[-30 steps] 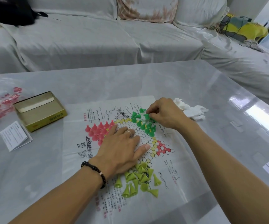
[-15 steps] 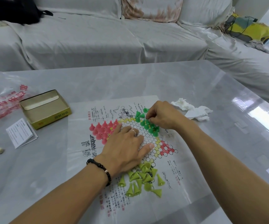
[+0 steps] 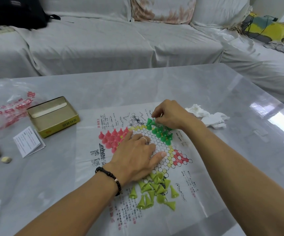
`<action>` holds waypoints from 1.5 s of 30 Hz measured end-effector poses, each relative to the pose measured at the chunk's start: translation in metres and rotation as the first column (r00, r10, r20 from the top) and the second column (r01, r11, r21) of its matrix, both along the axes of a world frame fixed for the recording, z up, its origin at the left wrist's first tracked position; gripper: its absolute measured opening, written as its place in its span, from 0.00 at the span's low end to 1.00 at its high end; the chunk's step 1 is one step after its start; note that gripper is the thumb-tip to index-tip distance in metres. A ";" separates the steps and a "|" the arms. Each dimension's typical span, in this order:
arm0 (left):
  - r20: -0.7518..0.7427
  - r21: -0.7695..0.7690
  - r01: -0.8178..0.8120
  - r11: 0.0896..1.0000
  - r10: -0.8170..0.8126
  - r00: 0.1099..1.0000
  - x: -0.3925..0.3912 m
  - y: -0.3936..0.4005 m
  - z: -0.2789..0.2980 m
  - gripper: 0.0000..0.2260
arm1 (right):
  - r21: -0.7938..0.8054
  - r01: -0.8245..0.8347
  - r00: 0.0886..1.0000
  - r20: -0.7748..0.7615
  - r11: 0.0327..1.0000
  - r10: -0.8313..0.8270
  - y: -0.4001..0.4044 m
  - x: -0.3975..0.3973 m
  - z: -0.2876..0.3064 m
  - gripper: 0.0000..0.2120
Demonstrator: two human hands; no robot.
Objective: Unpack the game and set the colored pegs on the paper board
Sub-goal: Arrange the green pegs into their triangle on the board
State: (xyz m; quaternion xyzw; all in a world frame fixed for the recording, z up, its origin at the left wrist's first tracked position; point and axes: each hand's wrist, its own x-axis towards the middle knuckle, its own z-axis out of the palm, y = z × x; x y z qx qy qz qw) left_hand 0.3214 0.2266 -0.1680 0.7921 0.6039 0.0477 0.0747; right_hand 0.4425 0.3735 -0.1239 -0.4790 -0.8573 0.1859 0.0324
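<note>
A paper board [image 3: 185, 198] with a star of printed circles lies on the table. My left hand [image 3: 134, 157] rests flat on its middle, fingers spread, pressing the paper down. My right hand [image 3: 167, 114] hovers at the board's far point and pinches a green peg [image 3: 150, 122] among several upright green pegs [image 3: 162, 133]. Several pink pegs [image 3: 112, 137] stand on the left point. A heap of yellow-green pegs [image 3: 155, 189] lies tipped over near the front point, just below my left wrist.
An open gold game box [image 3: 52, 115] sits to the left, with a folded leaflet [image 3: 28, 141] in front of it and a clear bag with red print [image 3: 6, 109] behind. Crumpled white tissue [image 3: 207, 117] lies right of my right hand. A covered sofa [image 3: 120, 41] stands beyond the table.
My right hand keeps working at the green pegs at the far point. My left hand stays pressed on the board. The camera has shifted slightly, moving the scene right in view.
</note>
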 end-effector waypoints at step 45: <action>0.010 0.021 0.007 1.000 -0.007 1.000 -0.002 0.002 -0.005 0.39 | 0.007 0.069 0.991 -0.118 0.998 -0.067 0.007 0.005 0.008 0.10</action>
